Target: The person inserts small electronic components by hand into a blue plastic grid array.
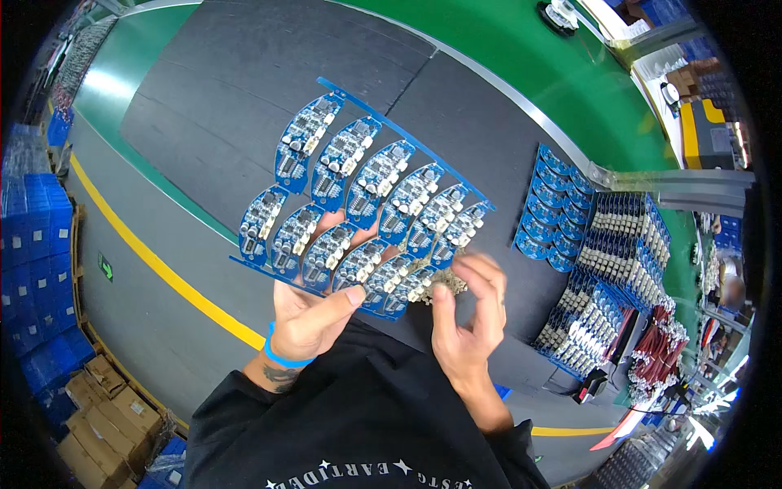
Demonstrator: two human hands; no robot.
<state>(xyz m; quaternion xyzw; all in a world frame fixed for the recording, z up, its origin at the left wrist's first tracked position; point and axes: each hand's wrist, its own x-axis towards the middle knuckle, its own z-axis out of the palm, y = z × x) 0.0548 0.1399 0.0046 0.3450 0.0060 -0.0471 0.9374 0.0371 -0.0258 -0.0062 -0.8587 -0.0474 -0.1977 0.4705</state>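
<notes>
Panel (358, 216) of blue oval boards held above dark tabletop (244, 81) | long axis runs upper-left to lower-right | left hand (314, 314) grips lower edge, thumb on top | right hand (468, 314) half-open, fingertips at lower-right corner, nearer the end boards.

the left hand (314, 314) hides the underside of the blue circuit board panel (362, 204); only its thumb and a few fingertips show through the gaps. the small thing pinched in the right hand (468, 314) at the panel's lower corner is too blurred to name. the stacks of boards (619, 261) at the right blur toward the rim. the cardboard boxes (106, 416) are cut off at the lower left edge.
</notes>
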